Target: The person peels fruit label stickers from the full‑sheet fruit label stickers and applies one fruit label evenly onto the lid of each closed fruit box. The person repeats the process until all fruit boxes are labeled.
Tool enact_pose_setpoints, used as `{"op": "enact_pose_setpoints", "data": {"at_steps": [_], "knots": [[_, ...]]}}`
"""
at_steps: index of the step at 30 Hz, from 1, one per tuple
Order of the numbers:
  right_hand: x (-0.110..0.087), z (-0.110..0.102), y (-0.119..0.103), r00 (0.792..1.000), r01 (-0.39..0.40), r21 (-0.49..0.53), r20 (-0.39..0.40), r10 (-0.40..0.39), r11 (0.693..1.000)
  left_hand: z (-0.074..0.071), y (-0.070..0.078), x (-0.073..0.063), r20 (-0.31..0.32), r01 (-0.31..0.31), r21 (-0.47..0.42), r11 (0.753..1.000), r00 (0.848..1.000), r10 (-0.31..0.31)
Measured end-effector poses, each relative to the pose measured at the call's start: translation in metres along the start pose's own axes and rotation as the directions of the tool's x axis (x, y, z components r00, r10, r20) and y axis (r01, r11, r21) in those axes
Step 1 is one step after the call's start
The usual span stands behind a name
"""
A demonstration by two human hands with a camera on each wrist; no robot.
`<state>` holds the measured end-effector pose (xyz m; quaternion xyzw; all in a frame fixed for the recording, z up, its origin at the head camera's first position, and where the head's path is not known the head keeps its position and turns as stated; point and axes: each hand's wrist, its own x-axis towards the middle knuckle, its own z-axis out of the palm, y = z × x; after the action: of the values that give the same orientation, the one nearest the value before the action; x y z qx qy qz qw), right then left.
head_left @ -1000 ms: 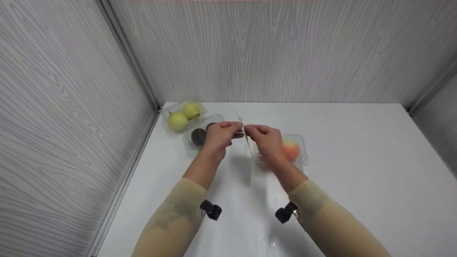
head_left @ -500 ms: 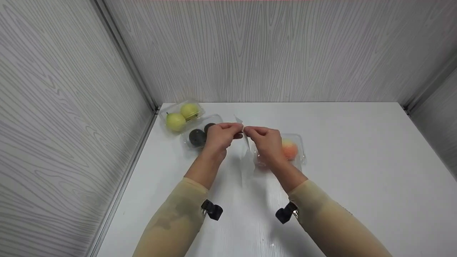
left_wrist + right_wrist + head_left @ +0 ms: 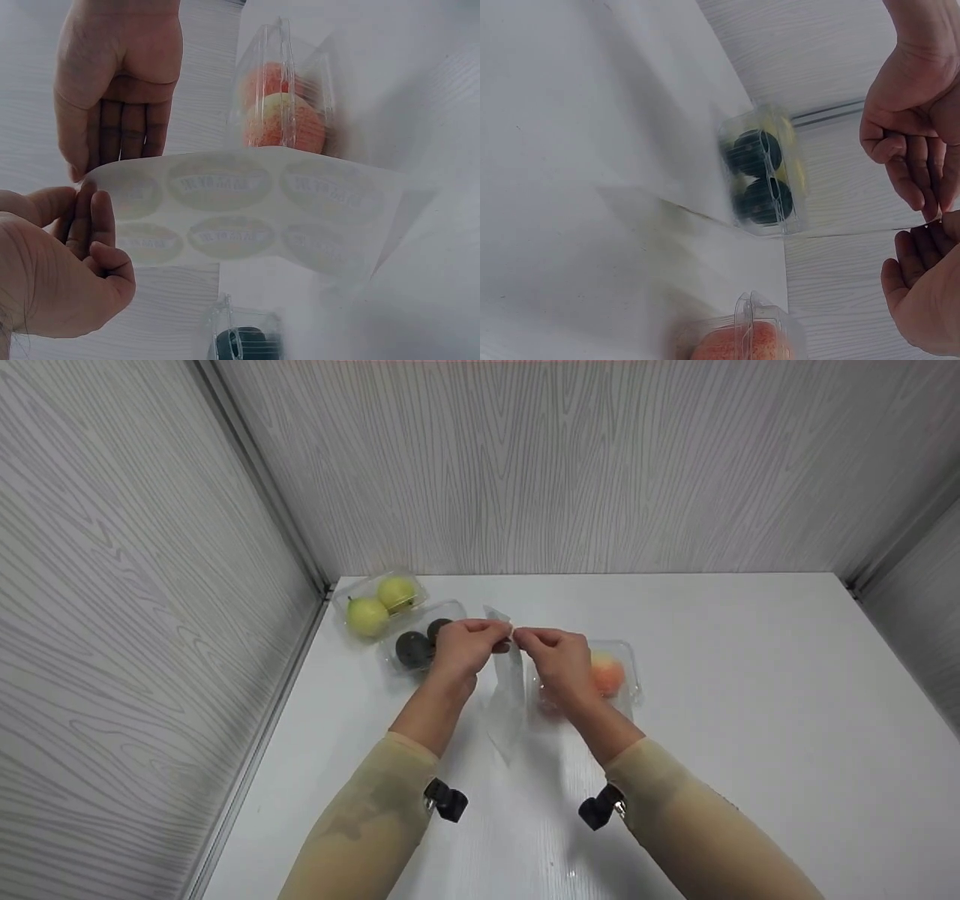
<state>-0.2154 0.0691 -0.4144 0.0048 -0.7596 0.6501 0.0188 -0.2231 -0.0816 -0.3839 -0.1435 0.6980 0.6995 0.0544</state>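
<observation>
A thin translucent sheet of oval stickers (image 3: 508, 690) hangs between my hands. In the left wrist view, the sheet (image 3: 225, 202) shows several pale ovals with faint printing. My left hand (image 3: 466, 645) pinches its edge between thumb and fingers. Fingertips of my right hand (image 3: 559, 656) pinch the same edge, almost touching the left fingertips. From the right wrist, the left hand (image 3: 922, 127) appears above and the right hand (image 3: 930, 300) below, with the sheet seen edge-on. Whether a single sticker is lifted at the fingertips is too small to tell.
On the white table (image 3: 735, 720), a clear clamshell box of dark round fruit (image 3: 413, 649) lies behind my left hand. Beyond it is a box of yellow-green pears (image 3: 369, 616). A box of peaches (image 3: 606, 675) sits partly under my right forearm. Grey wood-grain walls (image 3: 570, 465) enclose the table.
The sheet's hanging part has swung leftward and turned, showing more of its face. Both hands stay close together at its edge, barely moved. The boxes shift only slightly in view.
</observation>
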Motion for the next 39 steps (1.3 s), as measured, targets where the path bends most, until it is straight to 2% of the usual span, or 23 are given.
{"op": "enact_pose_setpoints", "data": {"at_steps": [8,13,17,23,30,34,39], "knots": [[0.002,0.001,0.000,1.000,-0.003,-0.021,-0.026,0.003,1.000,-0.001,0.001,-0.002,-0.010,-0.001,0.028,1.000,1.000,0.002],[0.003,-0.001,-0.001,0.998,-0.023,0.019,-0.051,0.024,1.000,-0.002,0.005,-0.006,-0.020,-0.022,0.052,0.998,1.000,0.024],[0.004,-0.004,-0.001,0.997,-0.022,0.059,-0.073,0.026,0.998,-0.006,0.005,-0.008,-0.020,-0.037,0.072,0.997,0.999,0.038],[0.003,-0.011,0.001,0.995,-0.059,0.053,-0.078,0.063,0.997,-0.014,0.004,-0.009,-0.036,-0.030,0.096,0.995,0.999,0.033],[0.001,-0.019,0.005,0.993,-0.092,0.024,-0.078,0.093,0.995,-0.026,-0.003,-0.011,-0.042,-0.024,0.040,0.999,0.999,0.025],[0.001,-0.021,0.006,0.991,-0.103,0.022,-0.088,0.104,0.994,-0.033,-0.008,-0.011,-0.053,0.000,0.000,1.000,0.999,0.000],[0.001,-0.022,0.007,0.989,-0.112,0.012,-0.100,0.112,0.994,-0.040,-0.012,-0.010,-0.074,0.022,-0.002,1.000,0.997,-0.023]]}}
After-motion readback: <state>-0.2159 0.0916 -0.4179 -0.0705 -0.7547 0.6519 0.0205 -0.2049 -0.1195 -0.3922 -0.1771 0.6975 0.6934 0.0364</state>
